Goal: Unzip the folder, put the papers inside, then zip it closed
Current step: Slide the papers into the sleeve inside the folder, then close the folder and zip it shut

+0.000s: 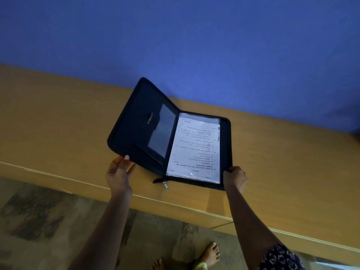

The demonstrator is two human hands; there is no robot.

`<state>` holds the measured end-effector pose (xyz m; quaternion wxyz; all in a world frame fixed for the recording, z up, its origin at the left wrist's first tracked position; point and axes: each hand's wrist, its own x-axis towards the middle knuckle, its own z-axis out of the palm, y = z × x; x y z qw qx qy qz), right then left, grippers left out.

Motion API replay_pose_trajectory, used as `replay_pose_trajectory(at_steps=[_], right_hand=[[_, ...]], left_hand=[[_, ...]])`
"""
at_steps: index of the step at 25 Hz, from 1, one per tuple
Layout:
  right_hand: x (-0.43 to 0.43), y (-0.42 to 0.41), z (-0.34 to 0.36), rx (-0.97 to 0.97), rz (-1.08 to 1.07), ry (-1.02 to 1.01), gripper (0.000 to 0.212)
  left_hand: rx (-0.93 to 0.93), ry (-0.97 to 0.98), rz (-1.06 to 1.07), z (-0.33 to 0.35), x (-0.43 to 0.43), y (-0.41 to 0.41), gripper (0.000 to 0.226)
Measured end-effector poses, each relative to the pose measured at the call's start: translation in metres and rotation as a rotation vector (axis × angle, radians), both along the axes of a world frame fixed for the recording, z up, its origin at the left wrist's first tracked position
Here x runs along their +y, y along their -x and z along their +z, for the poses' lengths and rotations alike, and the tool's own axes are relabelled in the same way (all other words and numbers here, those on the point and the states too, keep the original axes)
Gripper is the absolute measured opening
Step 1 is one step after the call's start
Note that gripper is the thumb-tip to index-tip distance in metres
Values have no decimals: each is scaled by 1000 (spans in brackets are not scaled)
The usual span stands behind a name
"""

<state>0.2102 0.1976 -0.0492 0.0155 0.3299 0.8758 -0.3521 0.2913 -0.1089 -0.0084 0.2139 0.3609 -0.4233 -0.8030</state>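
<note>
A dark blue zip folder (136,133) lies open on a wooden table (58,123). Its left cover is raised at an angle, and its right half lies flat. Printed papers (194,151) sit in a clear sleeve on the right half. A silver zip pull (165,185) hangs at the near end of the spine. My left hand (118,172) holds the near corner of the raised cover, thumb on its edge. My right hand (234,177) grips the near right corner of the flat half.
The table stands against a blue wall (175,36). Its front edge runs diagonally from left down to the right. Below it are a patterned floor (48,221) and my bare feet (210,254).
</note>
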Motion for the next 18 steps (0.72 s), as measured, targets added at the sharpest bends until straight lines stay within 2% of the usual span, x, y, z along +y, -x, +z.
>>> replay_pose_trajectory(at_steps=[2,5,8,10,13,15,18], right_hand=[[-14,7,6,71,-4,275,23],[-31,8,25,129,-53,798,12],[-33,0,42,129,-85,1104,18],[-22,-5,43,186,-146,1190,25],[3,-18,35,263,-355,1215,28],[16,-29,26,230,-455,1218,29],[25,-36,11,165,-503,1117,24]], left_hand=[[70,157,-112,3,13,-2,5],[121,462,-396,-2,35,1,23],[65,684,-719,-12,56,3,27],[-122,947,-829,-26,60,7,29],[-449,1332,-919,-47,51,6,38],[-535,1545,-1015,-58,45,3,44],[-486,1745,-1045,-64,44,4,43]])
